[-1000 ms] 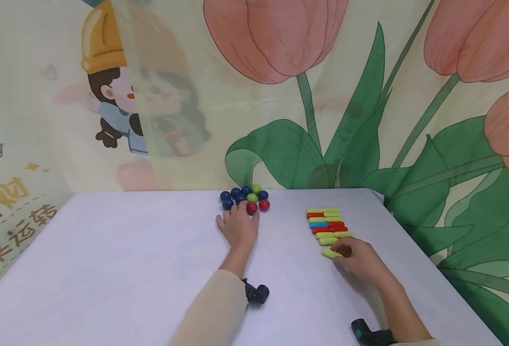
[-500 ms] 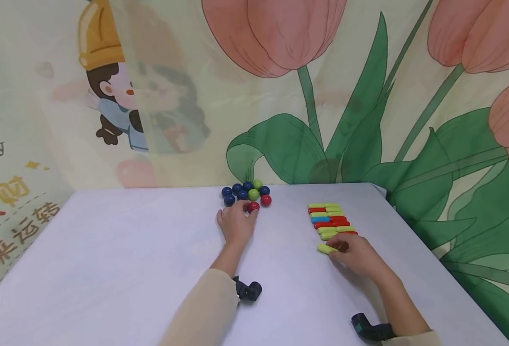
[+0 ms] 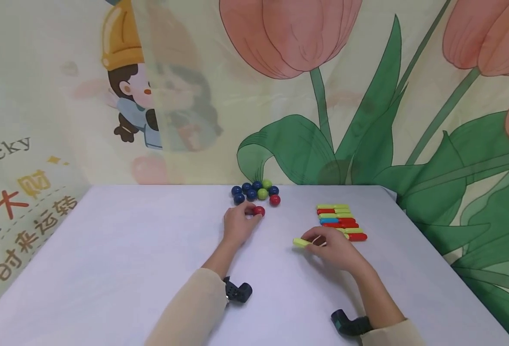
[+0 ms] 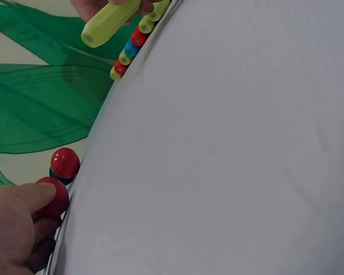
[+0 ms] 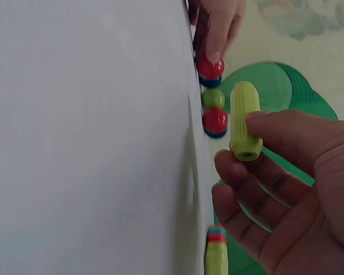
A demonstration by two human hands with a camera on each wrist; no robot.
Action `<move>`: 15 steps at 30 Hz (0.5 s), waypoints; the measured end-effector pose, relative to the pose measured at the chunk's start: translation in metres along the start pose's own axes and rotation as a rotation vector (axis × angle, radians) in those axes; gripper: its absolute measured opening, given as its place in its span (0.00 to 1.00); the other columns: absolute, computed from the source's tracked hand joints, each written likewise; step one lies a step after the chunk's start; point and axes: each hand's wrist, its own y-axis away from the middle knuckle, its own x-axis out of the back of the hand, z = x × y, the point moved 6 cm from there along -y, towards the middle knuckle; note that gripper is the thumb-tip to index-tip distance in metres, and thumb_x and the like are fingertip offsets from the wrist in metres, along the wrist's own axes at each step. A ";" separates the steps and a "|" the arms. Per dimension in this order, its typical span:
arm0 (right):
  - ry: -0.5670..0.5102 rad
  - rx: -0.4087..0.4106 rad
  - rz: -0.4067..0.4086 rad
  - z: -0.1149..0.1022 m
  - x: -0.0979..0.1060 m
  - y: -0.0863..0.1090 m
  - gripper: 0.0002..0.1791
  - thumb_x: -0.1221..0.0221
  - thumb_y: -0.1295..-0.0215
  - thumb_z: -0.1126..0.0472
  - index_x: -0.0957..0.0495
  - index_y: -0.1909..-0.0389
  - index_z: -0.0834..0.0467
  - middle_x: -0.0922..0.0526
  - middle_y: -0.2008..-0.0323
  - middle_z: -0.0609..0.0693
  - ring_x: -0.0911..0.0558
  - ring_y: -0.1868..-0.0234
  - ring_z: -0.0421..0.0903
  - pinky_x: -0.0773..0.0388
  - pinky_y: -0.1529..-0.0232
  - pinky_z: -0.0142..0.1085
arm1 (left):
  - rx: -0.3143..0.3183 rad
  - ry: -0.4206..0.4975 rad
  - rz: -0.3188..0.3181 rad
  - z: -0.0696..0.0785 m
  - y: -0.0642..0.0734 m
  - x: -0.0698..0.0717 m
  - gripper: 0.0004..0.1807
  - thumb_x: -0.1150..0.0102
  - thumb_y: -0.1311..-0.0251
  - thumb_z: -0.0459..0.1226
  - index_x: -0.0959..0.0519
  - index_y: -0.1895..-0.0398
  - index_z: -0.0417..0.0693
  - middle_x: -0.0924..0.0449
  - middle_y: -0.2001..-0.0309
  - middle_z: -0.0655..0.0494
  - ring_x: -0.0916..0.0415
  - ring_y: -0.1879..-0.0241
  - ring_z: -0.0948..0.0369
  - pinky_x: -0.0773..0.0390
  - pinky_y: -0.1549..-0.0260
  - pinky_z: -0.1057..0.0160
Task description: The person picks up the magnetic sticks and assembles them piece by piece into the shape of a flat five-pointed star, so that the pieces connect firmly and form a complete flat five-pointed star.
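Note:
My left hand (image 3: pixel 237 227) pinches a red ball (image 3: pixel 259 211) between thumb and fingers at the front of a cluster of balls. Behind it are several blue balls (image 3: pixel 251 194), a green ball (image 3: pixel 262 194) and another red ball (image 3: pixel 274 200). My right hand (image 3: pixel 335 249) pinches a ridged yellow-green stick (image 5: pixel 245 123) with a small hole in its end, thumb on one side and fingers on the other. In the head view the stick's far end points left, toward the balls, and a shadow lies beneath the hand.
A row of coloured sticks (image 3: pixel 332 225), red, yellow-green and blue, lies on the right of the white table (image 3: pixel 129 264), partly behind my right hand. A tulip-printed wall covering (image 3: pixel 289 144) rises at the table's back edge. Both wrists wear black devices (image 3: pixel 239 292).
My right hand has carried the yellow-green stick leftward, away from the stick row. My left hand has drawn the red ball a little toward me, apart from the cluster.

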 end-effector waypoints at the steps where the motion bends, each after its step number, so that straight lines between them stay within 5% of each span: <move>1: -0.006 0.001 -0.007 -0.003 -0.004 -0.003 0.13 0.30 0.37 0.63 0.14 0.52 0.54 0.13 0.54 0.48 0.18 0.55 0.46 0.15 0.54 0.40 | -0.002 -0.002 -0.011 -0.001 0.001 0.001 0.19 0.30 0.38 0.39 0.17 0.45 0.44 0.11 0.54 0.48 0.20 0.46 0.47 0.36 0.30 0.46; 7: -0.018 0.019 -0.041 -0.019 -0.026 -0.018 0.13 0.30 0.37 0.62 0.14 0.51 0.52 0.13 0.54 0.48 0.18 0.54 0.45 0.15 0.52 0.40 | -0.047 -0.059 -0.095 -0.004 0.006 0.006 0.24 0.32 0.36 0.38 0.20 0.36 0.50 0.14 0.47 0.48 0.23 0.42 0.48 0.29 0.35 0.46; 15: -0.028 0.026 -0.067 -0.035 -0.044 -0.026 0.13 0.31 0.36 0.63 0.13 0.50 0.51 0.14 0.54 0.47 0.19 0.54 0.45 0.16 0.49 0.41 | -0.110 -0.080 -0.206 -0.007 0.024 0.018 0.22 0.32 0.36 0.39 0.18 0.39 0.49 0.15 0.47 0.49 0.23 0.43 0.50 0.25 0.38 0.47</move>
